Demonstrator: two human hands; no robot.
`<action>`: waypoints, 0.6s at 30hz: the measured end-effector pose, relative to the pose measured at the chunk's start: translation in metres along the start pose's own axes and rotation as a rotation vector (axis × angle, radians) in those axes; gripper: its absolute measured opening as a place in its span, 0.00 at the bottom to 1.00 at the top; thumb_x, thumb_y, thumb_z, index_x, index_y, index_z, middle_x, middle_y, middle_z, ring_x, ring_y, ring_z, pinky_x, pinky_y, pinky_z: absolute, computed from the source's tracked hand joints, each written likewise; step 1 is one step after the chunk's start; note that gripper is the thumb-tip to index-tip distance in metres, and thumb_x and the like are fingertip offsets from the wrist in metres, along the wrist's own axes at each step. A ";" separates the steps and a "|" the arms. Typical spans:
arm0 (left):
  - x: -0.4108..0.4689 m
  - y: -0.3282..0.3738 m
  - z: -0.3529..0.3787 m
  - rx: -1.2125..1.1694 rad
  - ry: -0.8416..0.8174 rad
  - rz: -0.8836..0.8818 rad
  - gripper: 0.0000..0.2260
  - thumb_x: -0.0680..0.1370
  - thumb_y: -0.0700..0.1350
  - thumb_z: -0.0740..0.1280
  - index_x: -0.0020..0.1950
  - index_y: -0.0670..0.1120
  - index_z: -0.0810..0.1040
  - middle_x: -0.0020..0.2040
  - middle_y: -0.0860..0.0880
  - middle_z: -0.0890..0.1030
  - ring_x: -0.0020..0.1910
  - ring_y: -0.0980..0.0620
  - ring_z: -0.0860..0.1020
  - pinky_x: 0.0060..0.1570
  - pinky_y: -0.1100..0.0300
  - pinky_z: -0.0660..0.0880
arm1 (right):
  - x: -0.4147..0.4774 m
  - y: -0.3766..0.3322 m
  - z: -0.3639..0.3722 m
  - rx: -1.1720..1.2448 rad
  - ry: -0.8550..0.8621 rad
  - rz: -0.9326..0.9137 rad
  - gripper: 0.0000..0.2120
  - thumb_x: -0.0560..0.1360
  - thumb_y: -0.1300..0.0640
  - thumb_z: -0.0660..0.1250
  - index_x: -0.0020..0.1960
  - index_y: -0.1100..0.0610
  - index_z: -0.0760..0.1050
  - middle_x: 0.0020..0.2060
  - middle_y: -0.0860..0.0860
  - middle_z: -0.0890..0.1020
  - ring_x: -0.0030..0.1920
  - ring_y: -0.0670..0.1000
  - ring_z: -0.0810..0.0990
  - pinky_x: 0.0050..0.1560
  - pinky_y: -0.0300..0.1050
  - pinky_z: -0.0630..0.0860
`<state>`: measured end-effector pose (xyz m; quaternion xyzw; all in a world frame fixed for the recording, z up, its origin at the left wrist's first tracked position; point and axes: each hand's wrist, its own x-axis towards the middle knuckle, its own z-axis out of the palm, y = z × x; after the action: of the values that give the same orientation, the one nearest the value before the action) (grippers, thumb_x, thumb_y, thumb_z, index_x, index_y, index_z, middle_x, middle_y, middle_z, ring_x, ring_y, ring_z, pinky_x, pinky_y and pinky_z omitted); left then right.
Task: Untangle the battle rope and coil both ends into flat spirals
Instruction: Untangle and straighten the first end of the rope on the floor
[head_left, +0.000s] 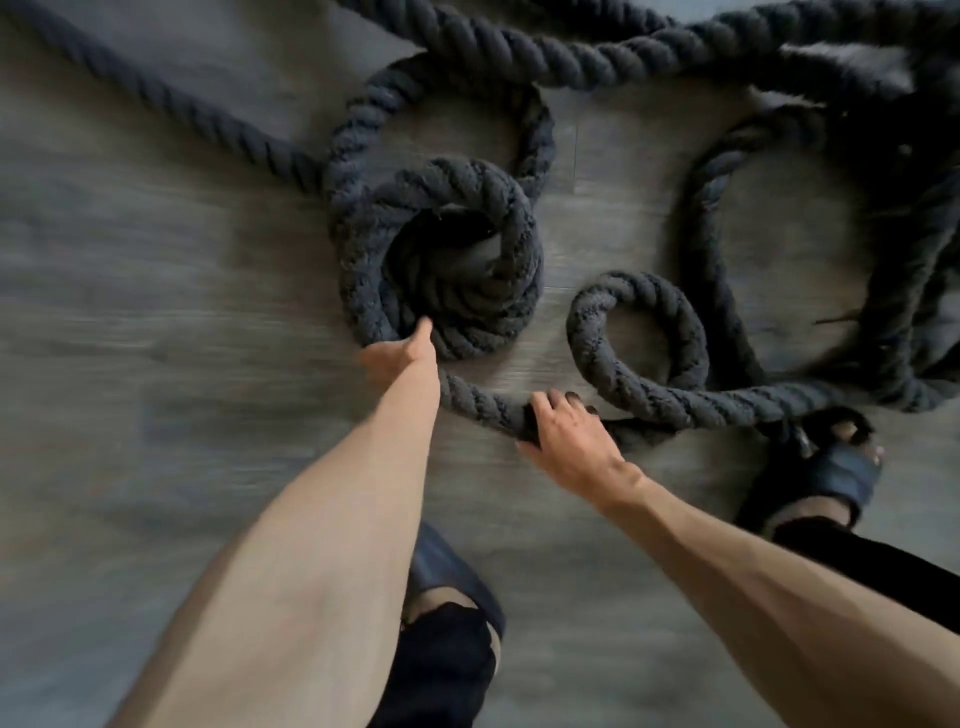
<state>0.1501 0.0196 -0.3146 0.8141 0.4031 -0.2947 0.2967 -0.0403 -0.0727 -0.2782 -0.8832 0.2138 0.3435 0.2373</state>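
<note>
A thick dark grey battle rope lies in loops over the wooden floor. In the middle it is wound into a tight coil with the inner turns stacked. My left hand touches the coil's near edge with a straight finger pressed against the rope. A strand runs from the coil toward me, and my right hand grips it with fingers curled over the top. Beyond that hand the strand forms a small loop, then a large loose loop on the right.
My right foot in a dark sandal stands beside the rope at the right. My left foot is below the left forearm. Bare grey wood floor spreads to the left and near me.
</note>
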 end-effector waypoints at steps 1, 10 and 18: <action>-0.004 0.001 -0.014 0.051 -0.028 0.054 0.45 0.73 0.55 0.74 0.78 0.36 0.54 0.76 0.39 0.63 0.74 0.41 0.64 0.71 0.49 0.62 | -0.011 -0.009 -0.006 0.014 0.031 0.009 0.20 0.77 0.44 0.67 0.61 0.56 0.68 0.58 0.56 0.77 0.61 0.61 0.76 0.58 0.56 0.72; -0.047 -0.004 -0.177 0.343 -0.091 0.292 0.22 0.73 0.43 0.71 0.65 0.38 0.72 0.62 0.38 0.79 0.62 0.40 0.78 0.60 0.50 0.76 | -0.121 -0.124 -0.053 0.111 -0.035 0.036 0.23 0.70 0.34 0.68 0.48 0.50 0.64 0.45 0.57 0.83 0.48 0.62 0.82 0.40 0.48 0.68; -0.096 -0.053 -0.300 0.351 -0.285 0.375 0.18 0.65 0.37 0.72 0.54 0.39 0.75 0.46 0.38 0.84 0.47 0.42 0.84 0.49 0.48 0.81 | -0.242 -0.229 -0.018 0.448 -0.288 0.196 0.26 0.71 0.49 0.72 0.66 0.57 0.73 0.59 0.58 0.81 0.59 0.57 0.80 0.51 0.44 0.73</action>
<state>0.1304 0.2159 -0.0635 0.8636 0.1430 -0.4111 0.2543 -0.0703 0.1510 -0.0329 -0.7260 0.3326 0.4311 0.4202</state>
